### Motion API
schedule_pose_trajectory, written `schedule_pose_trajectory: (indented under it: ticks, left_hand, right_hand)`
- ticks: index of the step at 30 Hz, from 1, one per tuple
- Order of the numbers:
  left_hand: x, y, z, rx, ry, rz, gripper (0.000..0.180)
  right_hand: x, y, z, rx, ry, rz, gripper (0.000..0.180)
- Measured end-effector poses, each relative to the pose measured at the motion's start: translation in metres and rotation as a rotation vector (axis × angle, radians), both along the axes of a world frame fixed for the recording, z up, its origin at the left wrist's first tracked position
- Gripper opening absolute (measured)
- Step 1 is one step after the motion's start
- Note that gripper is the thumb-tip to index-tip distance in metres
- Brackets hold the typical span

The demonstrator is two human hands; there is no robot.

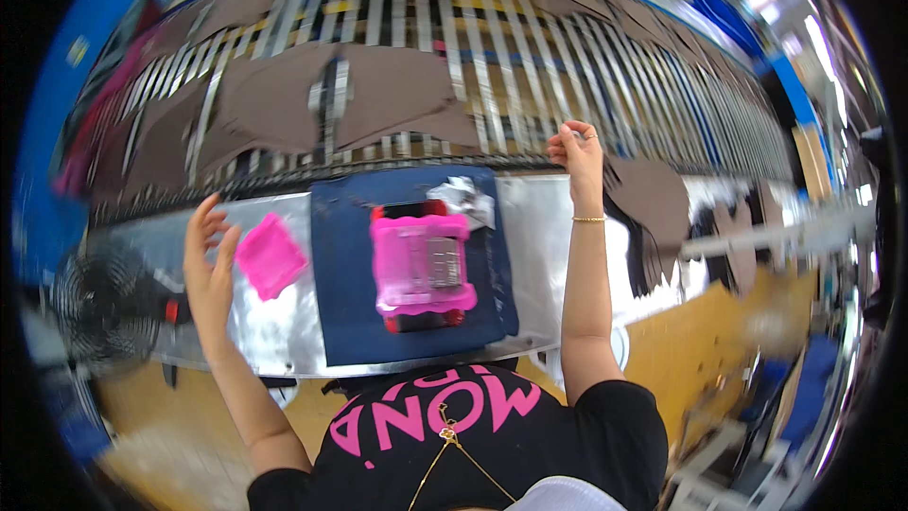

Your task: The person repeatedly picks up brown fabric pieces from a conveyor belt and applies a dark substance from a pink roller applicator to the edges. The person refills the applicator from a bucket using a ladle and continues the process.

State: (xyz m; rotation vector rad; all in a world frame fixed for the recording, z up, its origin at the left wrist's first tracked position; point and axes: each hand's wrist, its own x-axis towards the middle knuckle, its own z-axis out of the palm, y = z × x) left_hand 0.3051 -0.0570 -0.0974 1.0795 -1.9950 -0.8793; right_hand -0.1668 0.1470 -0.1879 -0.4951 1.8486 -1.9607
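The left hand's [210, 255] fingers are loosely curled, thumb apart from them and nothing visible in the gap; it is just left of a flat, bright pink, rounded-square piece [270, 258]. The right hand's [581, 157] fingertips are pinched close together near the slatted conveyor [605, 85]; whether they grip anything, I cannot tell. Between the hands, a boxy pink fixture with red-and-black ends [402, 270] rests on a navy rectangular mat [342, 293], atop a shiny silver worktable [537, 265]. Beyond, flat brown cut pieces [270, 104] lie across the conveyor's slats.
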Motion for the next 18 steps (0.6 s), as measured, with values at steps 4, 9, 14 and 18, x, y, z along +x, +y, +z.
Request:
schedule_pose_trajectory:
  ticks: [4,9,14,18]
  left_hand:
    - [-0.009,-0.009,-0.016,-0.008,0.085,-0.136,0.037]
    - [-0.038,-0.009,-0.015,0.115,0.136,-0.218,0.035]
    - [-0.046,-0.001,-0.009,0.059,0.111,-0.243,0.035]
    - [-0.040,0.002,-0.006,0.047,0.080,-0.220,0.033]
  right_hand:
    - [-0.051,0.161,-0.018,1.004,0.883,-0.689,0.035]
    - [-0.059,0.276,-0.027,1.453,0.229,-0.886,0.057]
    - [-0.048,0.265,-0.012,1.419,0.177,-0.811,0.071]
    - [-0.062,0.282,-0.008,1.482,0.114,-0.773,0.081]
